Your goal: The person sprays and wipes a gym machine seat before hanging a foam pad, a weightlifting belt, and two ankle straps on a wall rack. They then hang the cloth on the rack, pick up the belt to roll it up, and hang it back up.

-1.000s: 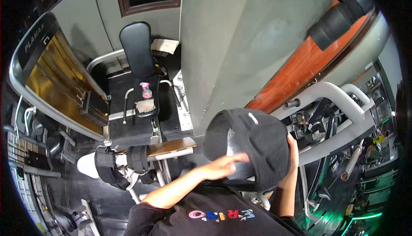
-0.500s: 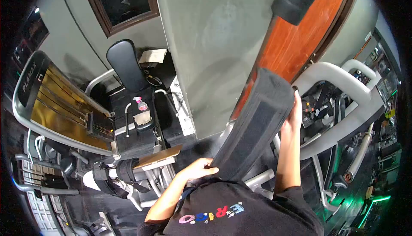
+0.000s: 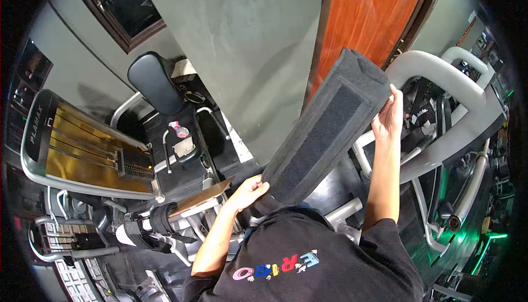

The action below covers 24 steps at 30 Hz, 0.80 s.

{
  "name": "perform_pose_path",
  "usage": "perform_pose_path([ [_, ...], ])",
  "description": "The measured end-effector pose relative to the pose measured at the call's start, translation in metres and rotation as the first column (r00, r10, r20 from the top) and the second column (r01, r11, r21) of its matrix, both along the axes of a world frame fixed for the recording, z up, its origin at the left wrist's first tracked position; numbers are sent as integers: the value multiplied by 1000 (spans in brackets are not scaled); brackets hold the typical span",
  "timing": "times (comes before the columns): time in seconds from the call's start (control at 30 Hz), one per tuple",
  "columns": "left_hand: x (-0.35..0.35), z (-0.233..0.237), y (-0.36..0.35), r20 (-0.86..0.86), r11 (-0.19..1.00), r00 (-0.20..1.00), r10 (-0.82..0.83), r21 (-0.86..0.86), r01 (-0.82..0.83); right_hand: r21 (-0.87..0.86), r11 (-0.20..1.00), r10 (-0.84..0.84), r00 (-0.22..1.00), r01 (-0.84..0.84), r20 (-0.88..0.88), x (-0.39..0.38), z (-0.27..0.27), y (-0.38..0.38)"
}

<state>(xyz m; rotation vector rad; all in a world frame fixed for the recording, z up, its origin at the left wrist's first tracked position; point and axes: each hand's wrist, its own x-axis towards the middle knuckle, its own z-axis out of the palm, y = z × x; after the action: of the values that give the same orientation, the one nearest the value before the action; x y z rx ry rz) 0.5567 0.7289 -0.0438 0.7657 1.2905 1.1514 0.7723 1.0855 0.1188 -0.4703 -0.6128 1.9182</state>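
A long black fabric pad (image 3: pixel 320 131) slants up and to the right in front of my chest, with a darker strip that looks like hook-and-loop tape down its face. Its lower left corner is pinched between the thumb and fingers of my left hand (image 3: pixel 248 192). Near the top, my right hand (image 3: pixel 389 114) grips the right edge, part of its fingers hidden behind the pad. The upper end looks folded over. Beneath the pad's lower end is my black shirt with coloured letters.
A weight-stack machine (image 3: pixel 93 148) and a black-padded seat (image 3: pixel 153 85) stand to the left; a pink-and-clear spray bottle (image 3: pixel 179 130) and a cloth (image 3: pixel 184 147) rest there. Thick grey machine tubing (image 3: pixel 440 76) curves close by my right hand. A grey wall (image 3: pixel 242 54) is ahead.
My view has shifted, and the surroundings sit differently in the frame. The pad now shows more of its face, and my right arm reaches farther out. Both hands have kept hold of it.
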Motion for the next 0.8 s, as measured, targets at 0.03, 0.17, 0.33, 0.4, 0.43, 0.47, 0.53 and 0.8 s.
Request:
perform_pose_path([
  [0.03, -4, -5, 1, -30, 998, 999, 35, -48, -36, -13, 1000, 26, 999, -25, 35, 4, 0, -4],
  [0.17, -13, -5, 18, 55, 989, 991, 120, -90, -114, 43, 999, -22, 973, 13, 230, 1, 14, -60],
  [0.33, -29, 52, 74, 285, 996, 957, -60, 76, 40, 392, 874, 114, 905, -287, 410, 10, -12, -114],
  [0.4, -15, 99, 98, 209, 991, 970, 126, -75, -112, 365, 777, 245, 780, -513, 576, 23, -10, -136],
  [0.43, -9, 119, 105, 107, 937, 947, 301, -220, -273, 298, 715, 335, 683, -633, 649, 29, -17, -146],
  [0.47, -14, 122, 112, 103, 939, 949, 296, -215, -270, 228, 591, 277, 459, -774, 844, 42, -45, -151],
  [0.53, -28, 122, 123, 322, 979, 930, 179, 31, -199, 488, 316, 160, 553, -814, 818, 37, -46, -171],
  [0.8, -12, 125, 92, -374, 894, 834, -405, 29, 447, -57, 728, 664, 723, -683, -192, 76, -143, -127],
])
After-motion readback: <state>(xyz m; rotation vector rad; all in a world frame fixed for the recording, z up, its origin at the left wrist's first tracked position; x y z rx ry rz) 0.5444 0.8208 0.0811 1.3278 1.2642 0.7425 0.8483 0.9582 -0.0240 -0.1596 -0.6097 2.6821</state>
